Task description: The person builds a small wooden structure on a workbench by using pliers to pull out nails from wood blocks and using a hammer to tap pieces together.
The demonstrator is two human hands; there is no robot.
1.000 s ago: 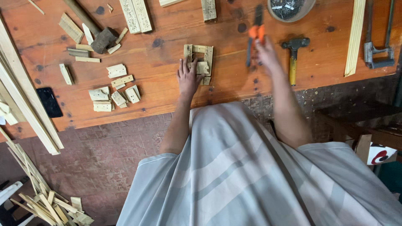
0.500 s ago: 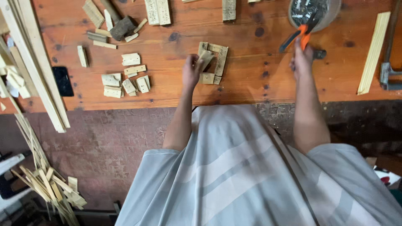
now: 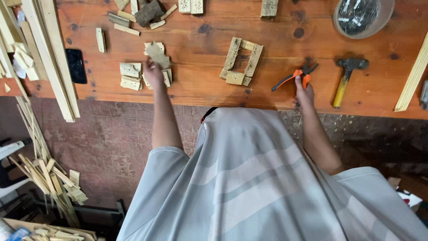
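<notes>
Care is needed at the left hand [image 3: 154,73]: a small flat pale wooden piece [image 3: 157,54] is pinched in closed fingers above the pile of cut wooden blocks [image 3: 130,76]. The right hand [image 3: 304,93] is closed loosely on the orange-handled pliers [image 3: 295,76], lying on the wooden workbench [image 3: 285,27]; a firmer hold is advised.

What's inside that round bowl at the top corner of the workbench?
The round bowl holds a heap of thin, dark metal pieces, likely nails. Its upper part is cut off by the picture's edge, and the heap hides the bowl's bottom.

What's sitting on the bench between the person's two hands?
In the head view, a small wooden frame lies between the left hand and the right hand.
</notes>
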